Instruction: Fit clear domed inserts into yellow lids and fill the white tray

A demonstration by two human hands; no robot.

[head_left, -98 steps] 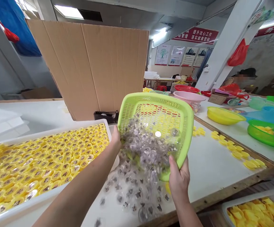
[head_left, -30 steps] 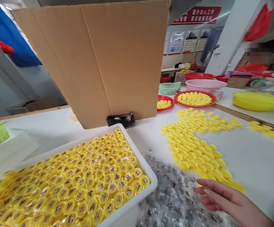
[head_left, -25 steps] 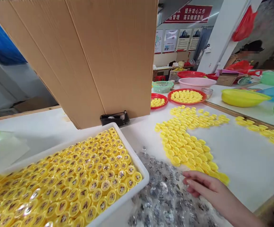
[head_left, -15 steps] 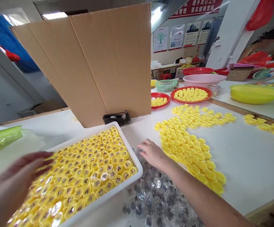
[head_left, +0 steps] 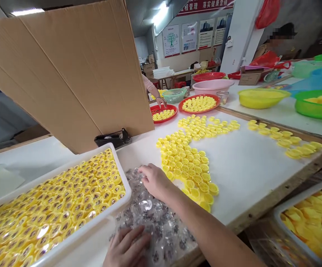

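Two hands are mine here. My left hand (head_left: 127, 247) is nearest, palm down at the near end of the pile of clear pieces (head_left: 162, 218), fingers loosely spread and, as far as I can see, grasping nothing. My right hand (head_left: 155, 181) bends its fingers at the pile's far end; the tips are partly hidden, so I cannot tell whether they pinch a piece. That one pile lies on the white table (head_left: 239, 148), its pieces overlapping and too many to count. I take the step in hand to be spreading them flat; the next move seems to call for light, level fingers that part the stacked ones without nudging any over the near edge.

Just left of the pile is one white tray (head_left: 122, 174), packed with printed yellow cups (head_left: 85, 193) past counting. Right of it lie loose yellow cups (head_left: 189, 163), many dozens, with roughly a dozen more along the wooden strip. Low at my right, one tub (head_left: 279, 209) holds a yellow heap.

Farther off, one tape dispenser (head_left: 112, 139) sits before one standing cardboard sheet (head_left: 80, 74). Beyond are two red trays (head_left: 181, 107) of yellow cups, a co-worker's hand (head_left: 160, 102) over the left one, then one green basket (head_left: 174, 96) and one pink basin (head_left: 212, 85).
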